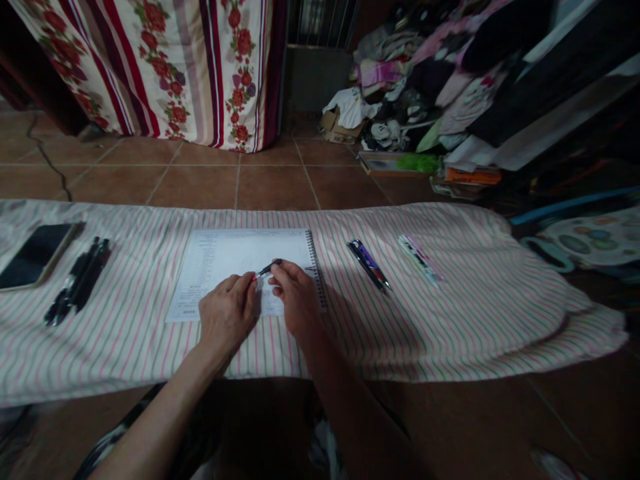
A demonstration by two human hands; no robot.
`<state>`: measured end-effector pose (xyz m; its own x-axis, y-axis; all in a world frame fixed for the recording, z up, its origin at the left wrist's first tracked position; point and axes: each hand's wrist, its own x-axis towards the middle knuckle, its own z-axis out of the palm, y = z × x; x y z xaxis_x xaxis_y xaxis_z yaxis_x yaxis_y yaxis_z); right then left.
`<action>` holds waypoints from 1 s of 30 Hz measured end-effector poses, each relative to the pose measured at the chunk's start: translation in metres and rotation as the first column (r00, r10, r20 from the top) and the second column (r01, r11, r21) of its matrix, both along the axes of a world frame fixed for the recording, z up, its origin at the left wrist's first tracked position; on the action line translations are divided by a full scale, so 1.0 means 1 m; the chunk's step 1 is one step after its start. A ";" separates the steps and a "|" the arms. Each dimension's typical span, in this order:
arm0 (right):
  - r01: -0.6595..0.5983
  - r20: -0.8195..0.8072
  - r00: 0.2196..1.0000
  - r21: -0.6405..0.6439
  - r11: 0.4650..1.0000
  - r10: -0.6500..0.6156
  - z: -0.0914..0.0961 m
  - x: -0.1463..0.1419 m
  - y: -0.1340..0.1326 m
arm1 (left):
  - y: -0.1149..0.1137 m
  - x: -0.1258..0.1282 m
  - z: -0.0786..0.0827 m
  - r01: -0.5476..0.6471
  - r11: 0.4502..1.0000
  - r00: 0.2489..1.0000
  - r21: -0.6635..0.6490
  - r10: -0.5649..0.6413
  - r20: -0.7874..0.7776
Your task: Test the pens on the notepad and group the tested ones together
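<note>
Over a spiral notebook (240, 250), a slim pen (265, 270) is stretched between my two hands. My left hand (229, 307) pinches its left end, where a bit of pink shows at the fingertips. The black right end sits between the thumb and fingers of my right hand (299, 293). Whether that black part is a cap or the barrel, I cannot tell. Printed lines show on the notebook's left side, and its wire binding runs down the right edge, partly behind my right hand.
A striped cloth (475, 300) covers the long table. Several black pens (80, 280) and a phone (37, 255) lie at left. Dark pens (369, 265) and pastel pens (421, 259) lie right of the notebook. Beyond are a floral curtain (175, 73) and piled clothes (400, 73).
</note>
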<state>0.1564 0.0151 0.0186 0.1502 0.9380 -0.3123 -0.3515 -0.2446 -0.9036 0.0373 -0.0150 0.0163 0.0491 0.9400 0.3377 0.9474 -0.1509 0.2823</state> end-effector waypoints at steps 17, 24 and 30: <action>-0.009 -0.005 1.000 0.013 1.000 0.009 -0.002 0.000 0.001 | 0.002 0.002 0.005 0.030 0.997 0.981 -0.067 -0.017 0.194; -0.019 -0.009 1.000 0.023 1.000 0.020 0.001 0.001 0.000 | 0.004 0.000 0.001 0.041 0.998 0.976 -0.045 -0.030 0.217; -0.026 -0.017 0.999 0.044 0.999 0.027 0.001 0.000 -0.001 | 0.004 -0.001 -0.004 0.057 0.998 0.967 0.013 -0.059 0.249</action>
<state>0.1567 0.0144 0.0200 0.1197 0.9544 -0.2736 -0.3614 -0.2148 -0.9073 0.0367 -0.0108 0.0120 0.0173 0.9360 0.3515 0.8368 -0.2060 0.5073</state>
